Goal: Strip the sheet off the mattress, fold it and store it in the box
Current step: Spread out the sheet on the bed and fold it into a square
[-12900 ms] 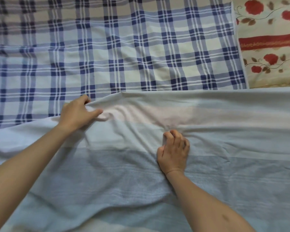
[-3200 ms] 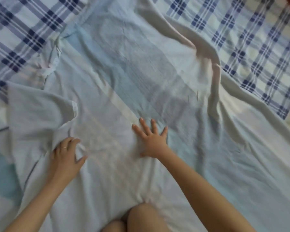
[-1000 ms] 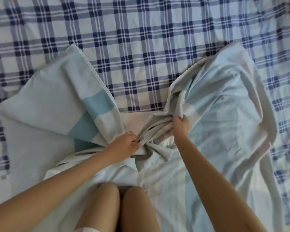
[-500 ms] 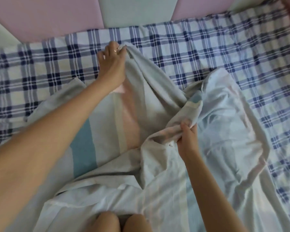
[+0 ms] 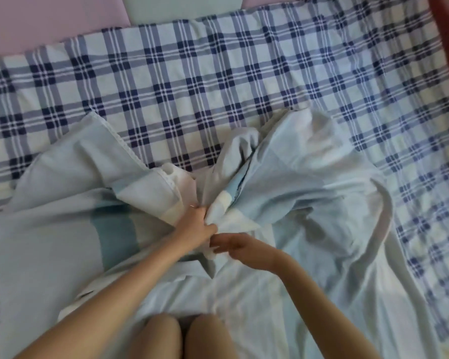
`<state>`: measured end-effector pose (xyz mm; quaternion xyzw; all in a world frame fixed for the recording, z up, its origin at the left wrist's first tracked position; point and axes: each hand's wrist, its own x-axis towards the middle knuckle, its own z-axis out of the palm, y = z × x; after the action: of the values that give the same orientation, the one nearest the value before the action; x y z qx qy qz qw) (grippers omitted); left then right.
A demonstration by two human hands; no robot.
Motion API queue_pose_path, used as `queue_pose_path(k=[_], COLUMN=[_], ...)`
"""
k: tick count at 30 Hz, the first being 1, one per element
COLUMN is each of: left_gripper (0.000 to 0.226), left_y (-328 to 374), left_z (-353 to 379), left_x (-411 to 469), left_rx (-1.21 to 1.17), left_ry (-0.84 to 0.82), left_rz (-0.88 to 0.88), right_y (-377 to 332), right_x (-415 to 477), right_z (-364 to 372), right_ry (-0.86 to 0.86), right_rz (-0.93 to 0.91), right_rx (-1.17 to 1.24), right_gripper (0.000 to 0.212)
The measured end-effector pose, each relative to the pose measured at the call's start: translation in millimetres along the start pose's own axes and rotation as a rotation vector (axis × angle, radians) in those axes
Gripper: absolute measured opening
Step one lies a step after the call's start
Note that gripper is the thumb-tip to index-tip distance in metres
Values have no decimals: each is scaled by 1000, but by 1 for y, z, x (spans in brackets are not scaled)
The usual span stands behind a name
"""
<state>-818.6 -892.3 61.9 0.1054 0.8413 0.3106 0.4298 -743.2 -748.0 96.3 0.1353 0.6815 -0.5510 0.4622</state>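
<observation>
The pale blue sheet (image 5: 309,193) with teal and cream stripes lies bunched and loose on the bed, gathered toward the middle. My left hand (image 5: 196,226) grips a bunch of the sheet where its folds meet. My right hand (image 5: 233,244) is just beside it, fingers loosely spread toward the same bunch; the frame is blurred and I cannot tell whether it holds cloth. No box is in view.
A blue and white plaid cover (image 5: 192,81) lies over the mattress under and beyond the sheet. Padded pink and pale green headboard panels (image 5: 49,19) run along the far edge. My bare knees (image 5: 182,335) are at the bottom, under the sheet's near edge.
My left hand came down from high near the headboard to the middle, still gripping the sheet. My right hand let its bunch drop and moved left beside the left hand.
</observation>
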Motion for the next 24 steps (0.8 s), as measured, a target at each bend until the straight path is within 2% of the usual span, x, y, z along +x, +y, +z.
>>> queue_pose_path(k=[1,2,4,5,6,7,8,10,12,16,18,21,23,24], left_gripper=[38,37,45,46,42,38,36,28,37,51,53,36,44,51], left_y=[-2,-2,-3,-3,-3,-5,-5,-6,-8,-15,-14,-17,-27,-29], left_z=[9,16,27,30,31,33,32,35,39,27,23,12,-4,-13], left_x=[-2,-7,-23,-33,-41,-49,-58,-73,-83,-95,-92,-86,-81,-82], left_rx=[94,194,407,495,589,669,762,755,697,598,628,656,503,407], left_ry=[33,33,-115,-217,-301,-334,-378,-505,-649,-788,-861,-952,-872,-836], left_rz=[59,170,455,585,702,805,833,833,774,610,524,336,326,264], right_y=[5,9,9,6,3,2,2,10,25,41,39,30,29,28], right_x=[-2,-4,-11,-15,-14,-11,-5,16,40,74,85,97,101,100], right_z=[-9,-20,-47,-60,-73,-85,-98,-114,-117,-115,-117,-124,-133,-136], right_ry=[166,404,921,1077,1151,1156,1112,939,821,788,897,1087,1123,1082], right_rz=[6,35,93,70,28,14,54,197,314,499,481,361,423,489], right_rx=[-49,-101,-167,-142,-143,-207,-325,-486,-518,-516,-476,-161,58,66], right_gripper=[54,43,19,19,33,50,65,87,96,84,73,58,56,57])
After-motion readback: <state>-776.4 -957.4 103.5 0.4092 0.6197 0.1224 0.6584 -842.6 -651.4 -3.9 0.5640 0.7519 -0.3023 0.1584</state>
